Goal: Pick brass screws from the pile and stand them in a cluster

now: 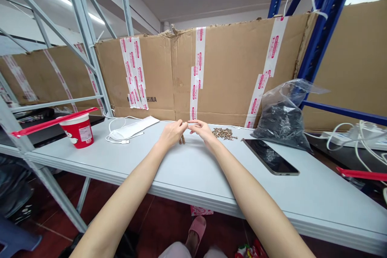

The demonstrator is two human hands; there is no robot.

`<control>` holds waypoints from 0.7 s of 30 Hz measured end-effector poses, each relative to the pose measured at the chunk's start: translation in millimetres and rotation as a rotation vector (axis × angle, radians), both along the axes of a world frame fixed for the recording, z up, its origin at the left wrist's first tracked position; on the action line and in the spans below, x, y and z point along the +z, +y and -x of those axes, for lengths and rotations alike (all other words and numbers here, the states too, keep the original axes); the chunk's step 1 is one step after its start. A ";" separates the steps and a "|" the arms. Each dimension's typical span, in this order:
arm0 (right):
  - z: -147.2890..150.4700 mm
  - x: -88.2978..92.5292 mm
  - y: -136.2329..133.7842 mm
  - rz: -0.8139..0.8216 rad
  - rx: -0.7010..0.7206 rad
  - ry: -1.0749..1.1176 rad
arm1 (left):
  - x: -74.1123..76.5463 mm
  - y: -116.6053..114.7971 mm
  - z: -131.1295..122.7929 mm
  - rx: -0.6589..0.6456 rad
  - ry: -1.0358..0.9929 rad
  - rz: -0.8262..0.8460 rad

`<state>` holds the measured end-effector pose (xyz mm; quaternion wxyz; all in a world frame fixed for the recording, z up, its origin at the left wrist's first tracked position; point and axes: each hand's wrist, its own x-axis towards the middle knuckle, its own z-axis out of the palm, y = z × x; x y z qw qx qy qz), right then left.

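Observation:
My left hand [173,133] is closed, with its fingertips pinched together over the tabletop. Beneath those fingers shows a short doubled strand of golden-brown beads [182,140], its upper part hidden by the hand. Fingertip to fingertip with it is my right hand [201,130], closed in a pinch, one finger stretched towards the left hand. Whatever sits between the right fingertips is too small to make out. Just right of that hand lies a loose pile of small golden-brown pieces [224,133], partly behind the wrist.
On the grey table [193,169], a black phone [270,157] and a clear bag of black material [281,125] are at right. At left stand a red cup [79,131] and a white power strip [134,128] with cable. A cardboard wall [223,72] closes the back.

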<state>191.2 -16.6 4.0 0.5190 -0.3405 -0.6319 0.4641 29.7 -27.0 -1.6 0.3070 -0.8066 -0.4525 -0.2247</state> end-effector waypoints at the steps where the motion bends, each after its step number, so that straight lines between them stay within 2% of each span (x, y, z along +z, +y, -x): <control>1: -0.3 -0.1 0.0 0.004 -0.007 0.000 | -0.1 0.0 0.7 -0.004 0.002 0.020; 7: -4.5 0.7 -1.6 0.003 0.019 0.014 | -4.3 4.0 6.2 -0.017 0.054 0.113; 16: -1.9 0.0 -1.3 0.039 0.047 0.063 | -4.2 3.8 6.9 -0.035 0.091 -0.012; 21: 2.1 -0.8 -3.0 0.042 0.049 0.058 | -1.0 -0.7 6.2 -0.015 0.024 -0.042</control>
